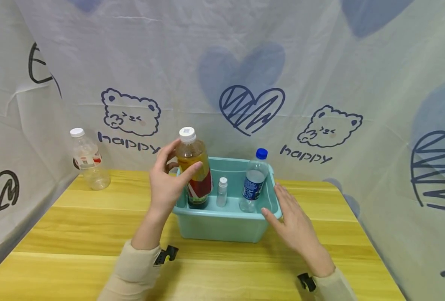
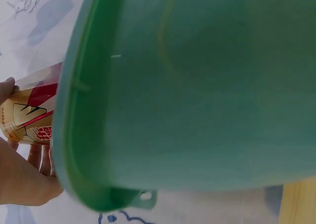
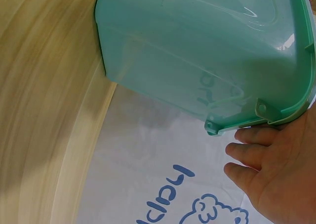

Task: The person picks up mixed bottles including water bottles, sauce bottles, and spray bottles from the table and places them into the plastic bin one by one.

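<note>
My left hand grips a large drink bottle with a white cap and a red and gold label. The bottle stands upright over the left part of a teal plastic bin, its lower end inside the rim. In the left wrist view, fingers curl round the bottle behind the bin's wall. At the bin's right rim, my right hand has its fingers extended and thumb apart. The right wrist view has this hand right at the rim, beside small tabs. Inside the bin are a small white-capped bottle and a blue-capped bottle.
A clear bottle with a white cap stands at the back left of the wooden table. Behind the table hangs a pale printed cloth, with more cloth along both sides.
</note>
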`<state>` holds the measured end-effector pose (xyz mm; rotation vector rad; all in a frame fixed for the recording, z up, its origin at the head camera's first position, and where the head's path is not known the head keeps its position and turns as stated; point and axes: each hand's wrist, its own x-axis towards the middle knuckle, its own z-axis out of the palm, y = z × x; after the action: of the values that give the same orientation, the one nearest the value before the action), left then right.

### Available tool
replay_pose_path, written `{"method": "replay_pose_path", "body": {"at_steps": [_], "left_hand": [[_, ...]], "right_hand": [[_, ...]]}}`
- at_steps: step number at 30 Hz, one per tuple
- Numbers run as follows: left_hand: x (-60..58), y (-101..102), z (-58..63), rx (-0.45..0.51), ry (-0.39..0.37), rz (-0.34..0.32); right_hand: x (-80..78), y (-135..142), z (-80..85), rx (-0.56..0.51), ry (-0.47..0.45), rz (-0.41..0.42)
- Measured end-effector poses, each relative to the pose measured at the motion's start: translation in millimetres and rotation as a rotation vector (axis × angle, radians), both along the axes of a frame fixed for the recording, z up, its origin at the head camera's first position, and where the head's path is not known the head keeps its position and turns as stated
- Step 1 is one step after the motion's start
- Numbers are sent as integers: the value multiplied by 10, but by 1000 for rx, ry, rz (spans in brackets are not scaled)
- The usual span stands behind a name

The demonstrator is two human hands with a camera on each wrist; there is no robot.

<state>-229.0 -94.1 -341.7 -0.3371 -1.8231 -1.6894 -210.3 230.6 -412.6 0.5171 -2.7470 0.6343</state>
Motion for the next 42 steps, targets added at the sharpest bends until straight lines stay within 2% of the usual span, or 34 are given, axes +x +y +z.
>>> {"method": "replay_pose_path", "body": {"at_steps": [7, 15, 22, 32, 42], "left_hand": [[-68, 178, -92, -67, 25, -64], [-122, 343, -150, -206, -57, -129], [-195, 480, -191, -321, -92, -183], [-268, 622, -169, -562, -179, -278], [-411, 733, -156, -726, -221, -422]], "right_hand": [[1, -1, 5, 0, -4, -2], [-6, -6, 1, -2, -1, 7], [-2, -10, 4, -3, -11, 6], [-2, -17, 10, 0, -19, 1], [2, -8, 5, -9, -26, -3]]}}
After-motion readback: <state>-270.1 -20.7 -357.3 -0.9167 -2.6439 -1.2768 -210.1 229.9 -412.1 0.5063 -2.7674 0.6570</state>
